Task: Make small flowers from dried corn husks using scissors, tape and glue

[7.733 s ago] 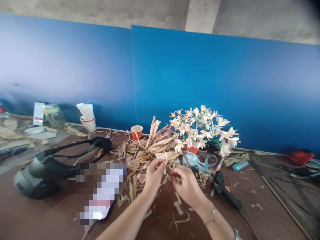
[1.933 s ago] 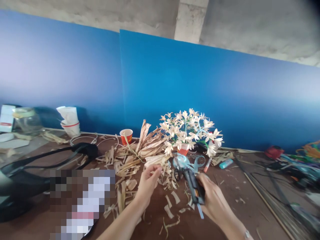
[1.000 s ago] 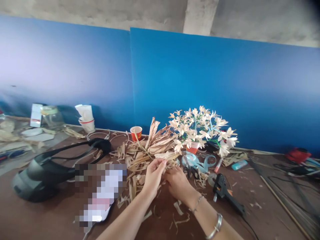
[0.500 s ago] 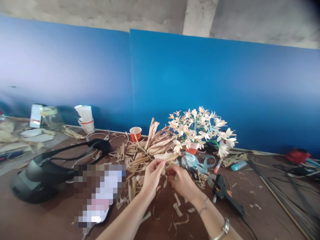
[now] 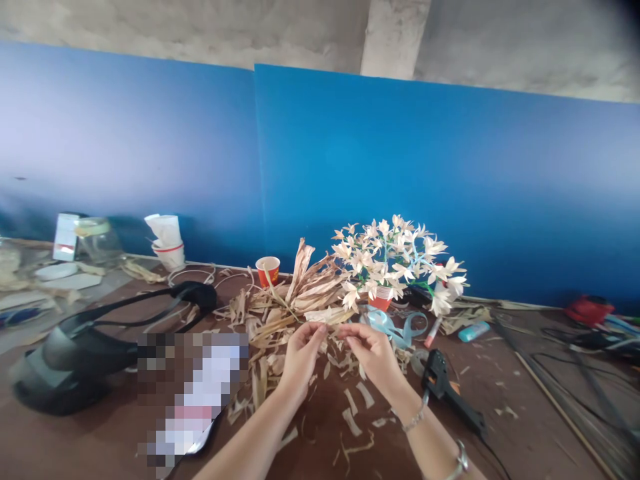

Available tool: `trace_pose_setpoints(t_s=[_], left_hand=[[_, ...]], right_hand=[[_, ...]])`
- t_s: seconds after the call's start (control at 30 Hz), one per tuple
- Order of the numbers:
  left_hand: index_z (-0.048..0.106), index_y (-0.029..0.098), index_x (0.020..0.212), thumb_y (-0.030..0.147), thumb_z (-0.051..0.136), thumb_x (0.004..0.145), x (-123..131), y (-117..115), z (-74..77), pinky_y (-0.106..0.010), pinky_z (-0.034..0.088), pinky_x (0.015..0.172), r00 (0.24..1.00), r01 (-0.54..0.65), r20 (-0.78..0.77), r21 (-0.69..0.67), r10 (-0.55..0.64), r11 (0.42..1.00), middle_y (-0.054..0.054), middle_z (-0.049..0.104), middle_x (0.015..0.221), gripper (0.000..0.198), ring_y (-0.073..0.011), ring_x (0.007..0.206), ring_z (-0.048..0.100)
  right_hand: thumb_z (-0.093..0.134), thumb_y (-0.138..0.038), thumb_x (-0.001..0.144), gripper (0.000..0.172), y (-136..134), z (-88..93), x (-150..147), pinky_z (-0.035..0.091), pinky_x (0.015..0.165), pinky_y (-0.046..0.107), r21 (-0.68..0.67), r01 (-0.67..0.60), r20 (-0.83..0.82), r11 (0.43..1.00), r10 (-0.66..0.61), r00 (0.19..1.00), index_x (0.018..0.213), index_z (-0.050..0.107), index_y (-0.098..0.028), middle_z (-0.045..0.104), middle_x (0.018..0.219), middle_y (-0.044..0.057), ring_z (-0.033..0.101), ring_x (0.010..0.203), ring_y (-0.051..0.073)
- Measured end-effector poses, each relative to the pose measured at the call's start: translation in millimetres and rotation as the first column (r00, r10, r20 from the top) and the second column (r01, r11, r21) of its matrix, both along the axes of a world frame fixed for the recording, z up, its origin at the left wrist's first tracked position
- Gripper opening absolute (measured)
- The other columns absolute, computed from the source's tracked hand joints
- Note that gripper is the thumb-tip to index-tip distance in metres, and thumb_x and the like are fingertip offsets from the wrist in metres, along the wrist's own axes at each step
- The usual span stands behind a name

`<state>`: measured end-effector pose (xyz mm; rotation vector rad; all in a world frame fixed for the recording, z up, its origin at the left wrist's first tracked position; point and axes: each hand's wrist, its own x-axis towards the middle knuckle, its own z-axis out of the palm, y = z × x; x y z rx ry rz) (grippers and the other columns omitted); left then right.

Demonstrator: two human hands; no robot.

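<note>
My left hand (image 5: 304, 350) is in the middle, its thumb and forefinger pinched together. Whatever lies between those fingertips is too small to make out. Close by on the right, my right hand (image 5: 367, 350) has its fingers bent, with thumb and fingertips pressed together near the left fingertips; what it grips is also unclear. Just behind both hands lies a pale strip of dried husk (image 5: 327, 315), on the edge of a heap of dry brown husks (image 5: 315, 287). Behind my right hand, a bunch of cream husk flowers (image 5: 387, 257) stands in a red paper cup (image 5: 380, 301).
A black glue gun (image 5: 453, 393) lies right of my right arm, near blue ribbon (image 5: 395, 327) and a turquoise tube (image 5: 474, 331). Leftward are a blurred-out phone (image 5: 200, 393), a black headset (image 5: 65, 367), an orange-red cup (image 5: 268, 270) and white cups (image 5: 169, 253). Husk scraps (image 5: 351, 421) litter the brown table.
My right hand has risen slightly and turned, its fingers now straighter and pointing at the left fingertips. The left hand stays nearly in place. The whole view has shifted a little.
</note>
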<state>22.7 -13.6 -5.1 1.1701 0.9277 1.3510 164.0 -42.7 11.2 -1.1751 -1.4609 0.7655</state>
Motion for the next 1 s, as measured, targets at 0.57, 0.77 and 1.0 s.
trace_pose_setpoints(t_s=[0.57,0.77,1.0], left_hand=[[0.067,0.014,0.072,0.035,0.061,0.068,5,-7,2.7,-0.025,0.042,0.066,0.976,0.075,-0.209,0.094,-0.054,0.993,-0.005,0.066,0.071,0.022,-0.0176,0.070,0.057],[0.068,0.014,0.070,0.034,0.064,0.066,4,-7,4.0,-0.023,0.041,0.061,0.994,0.068,-0.088,0.026,-0.066,0.997,-0.003,0.065,0.066,0.021,-0.0146,0.063,0.055],[0.065,0.013,0.069,0.038,0.066,0.064,6,-7,2.4,-0.020,0.038,0.055,0.995,0.104,-0.001,-0.061,-0.104,0.993,-0.001,0.060,0.061,0.025,-0.0106,0.056,0.050]], right_hand=[[0.053,-0.015,0.073,0.029,-2,-8.2,-5,0.050,0.058,0.025,0.155,0.172,0.100,0.973,-0.189,0.977,0.102,0.053,-0.019,0.056,0.083,0.004,0.059,0.066,0.014],[0.057,-0.026,0.072,0.008,-3,-2.7,-6,0.046,0.053,0.025,0.016,0.283,0.179,0.959,-0.282,0.943,0.072,0.057,-0.017,0.060,0.063,0.002,0.057,0.056,0.015],[0.049,-0.026,0.080,0.014,-8,5.1,-3,0.045,0.057,0.024,0.143,0.234,0.214,0.962,-0.261,0.941,0.076,0.059,-0.017,0.063,0.069,0.003,0.058,0.062,0.016]])
